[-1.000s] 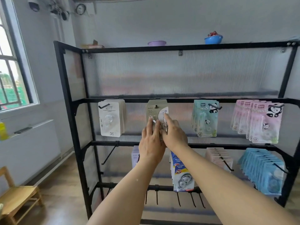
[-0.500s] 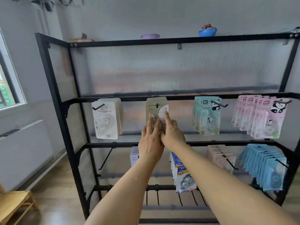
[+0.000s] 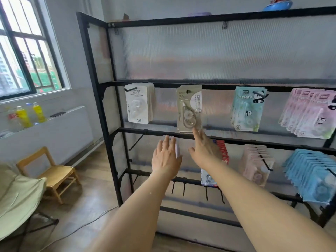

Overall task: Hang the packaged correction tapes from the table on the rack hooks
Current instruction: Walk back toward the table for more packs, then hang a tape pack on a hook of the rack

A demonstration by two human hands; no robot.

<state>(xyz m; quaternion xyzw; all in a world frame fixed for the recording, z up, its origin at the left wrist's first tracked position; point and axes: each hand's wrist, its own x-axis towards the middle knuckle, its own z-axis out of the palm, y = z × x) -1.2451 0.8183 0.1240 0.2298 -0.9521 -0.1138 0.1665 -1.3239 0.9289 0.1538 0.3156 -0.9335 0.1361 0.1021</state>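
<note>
A beige correction tape pack [image 3: 189,108] hangs on a hook of the black rack [image 3: 98,110], in the middle row. My right hand [image 3: 203,148] is just below it, fingers spread, index finger pointing up near the pack's lower edge. My left hand [image 3: 166,157] is lower and to the left, open, in front of a purple pack on the row beneath. Neither hand holds anything. White packs [image 3: 139,103] hang to the left, teal panda packs [image 3: 248,109] and pink packs [image 3: 309,113] to the right.
Blue packs [image 3: 312,176] and pale pink packs [image 3: 256,163] hang on the lower row, with bare hooks [image 3: 195,190] below. A wooden chair [image 3: 49,171] and a cushioned seat [image 3: 16,195] stand at the left under a window. A cable lies on the floor.
Both hands have let go of the beige pack and dropped below it; the pack now hangs free on its hook. The view has swung to the left.
</note>
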